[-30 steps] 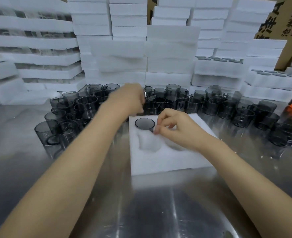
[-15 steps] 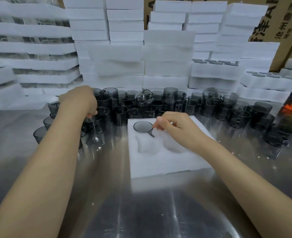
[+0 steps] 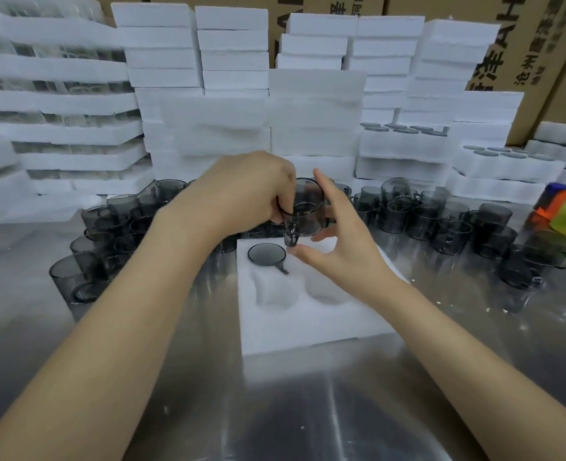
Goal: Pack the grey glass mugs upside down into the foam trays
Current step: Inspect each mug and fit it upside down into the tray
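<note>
Mugs packed in the foam tray (image 3: 308, 327) at centre frame: just one. Its two near pockets sit empty. The far-left pocket holds the seated mug (image 3: 266, 253), base up, handle lying in its slot. The far-right pocket hides behind the right hand (image 3: 345, 241), which has its fingers spread wide and holds nothing, just beside a second mug (image 3: 308, 211). The left hand (image 3: 251, 191) grips that one with curled fingers above the tray; which way up, I can't tell. Behind, loose mugs (image 3: 441, 214) crowd mid-frame. Upper right, filled trays (image 3: 404, 144) show round bases. Early days for this tray, I'd judge.
</note>
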`<action>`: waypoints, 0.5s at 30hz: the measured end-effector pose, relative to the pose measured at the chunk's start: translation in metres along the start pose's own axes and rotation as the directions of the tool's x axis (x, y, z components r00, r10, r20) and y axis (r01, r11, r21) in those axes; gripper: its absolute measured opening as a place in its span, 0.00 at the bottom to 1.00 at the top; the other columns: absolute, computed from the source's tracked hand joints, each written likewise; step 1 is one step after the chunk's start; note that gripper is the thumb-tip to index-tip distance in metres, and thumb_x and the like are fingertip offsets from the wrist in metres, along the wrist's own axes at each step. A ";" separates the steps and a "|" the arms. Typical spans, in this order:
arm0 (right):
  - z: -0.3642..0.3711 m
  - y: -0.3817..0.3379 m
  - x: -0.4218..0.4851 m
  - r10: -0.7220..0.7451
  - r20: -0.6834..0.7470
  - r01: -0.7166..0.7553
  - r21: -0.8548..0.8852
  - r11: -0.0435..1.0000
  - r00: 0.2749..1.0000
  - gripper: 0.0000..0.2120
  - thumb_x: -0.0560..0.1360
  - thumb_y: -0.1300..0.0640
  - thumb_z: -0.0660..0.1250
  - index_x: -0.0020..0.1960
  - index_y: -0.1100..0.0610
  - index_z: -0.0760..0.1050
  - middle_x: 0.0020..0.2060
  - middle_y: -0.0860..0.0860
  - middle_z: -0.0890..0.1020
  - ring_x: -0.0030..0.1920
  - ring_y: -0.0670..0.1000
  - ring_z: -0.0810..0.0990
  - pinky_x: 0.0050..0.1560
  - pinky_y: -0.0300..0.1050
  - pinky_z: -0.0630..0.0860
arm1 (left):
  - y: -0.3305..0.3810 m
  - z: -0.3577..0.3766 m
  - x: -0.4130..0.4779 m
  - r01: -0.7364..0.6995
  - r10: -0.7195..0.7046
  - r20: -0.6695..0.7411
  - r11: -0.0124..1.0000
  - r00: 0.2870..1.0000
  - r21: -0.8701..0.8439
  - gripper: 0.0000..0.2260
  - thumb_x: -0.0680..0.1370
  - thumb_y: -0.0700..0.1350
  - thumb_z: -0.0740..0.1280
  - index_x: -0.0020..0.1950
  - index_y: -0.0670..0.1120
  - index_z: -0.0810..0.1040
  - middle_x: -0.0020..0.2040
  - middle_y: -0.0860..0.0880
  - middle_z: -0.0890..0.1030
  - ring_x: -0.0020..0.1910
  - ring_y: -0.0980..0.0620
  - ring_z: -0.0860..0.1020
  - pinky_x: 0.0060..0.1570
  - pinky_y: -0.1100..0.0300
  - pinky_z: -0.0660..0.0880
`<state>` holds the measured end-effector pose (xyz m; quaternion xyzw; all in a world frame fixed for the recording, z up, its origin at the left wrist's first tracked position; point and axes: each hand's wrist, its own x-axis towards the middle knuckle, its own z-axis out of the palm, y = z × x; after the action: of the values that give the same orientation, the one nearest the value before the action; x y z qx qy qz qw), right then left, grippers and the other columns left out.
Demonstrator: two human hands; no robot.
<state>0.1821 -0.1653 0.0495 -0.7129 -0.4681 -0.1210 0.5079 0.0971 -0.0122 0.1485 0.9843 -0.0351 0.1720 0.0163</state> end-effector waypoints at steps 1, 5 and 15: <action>-0.001 0.000 0.000 -0.002 0.001 0.002 0.017 1.000 1.000 0.45 0.69 0.56 0.77 0.74 0.39 0.52 0.65 0.39 0.68 0.59 0.41 0.73 0.52 0.35 0.75 | -0.001 0.002 0.001 -0.018 0.018 -0.031 1.000 0.999 -0.005 0.09 0.71 0.39 0.73 0.46 0.53 0.82 0.49 0.58 0.80 0.46 0.54 0.77 0.44 0.56 0.73; 0.000 0.000 0.001 -0.007 -0.030 0.012 0.156 0.988 1.000 0.40 0.67 0.58 0.77 0.68 0.38 0.58 0.65 0.41 0.70 0.62 0.45 0.74 0.56 0.38 0.74 | -0.007 0.004 0.002 -0.135 0.117 -0.117 0.978 0.986 -0.161 0.08 0.69 0.37 0.76 0.40 0.50 0.83 0.53 0.64 0.69 0.43 0.54 0.77 0.45 0.53 0.75; 0.004 0.001 0.001 -0.120 -0.212 0.150 0.132 0.980 0.970 0.38 0.65 0.72 0.74 0.62 0.49 0.57 0.66 0.49 0.64 0.68 0.48 0.69 0.64 0.47 0.73 | -0.012 0.006 -0.001 -0.137 0.108 -0.084 0.770 0.991 -0.624 0.20 0.72 0.32 0.71 0.54 0.51 0.69 0.56 0.59 0.78 0.42 0.56 0.82 0.44 0.64 0.79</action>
<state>0.1815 -0.1618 0.0477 -0.6237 -0.4691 -0.1928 0.5948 0.0988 -0.0007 0.1425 0.9142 -0.1542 0.1724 0.3327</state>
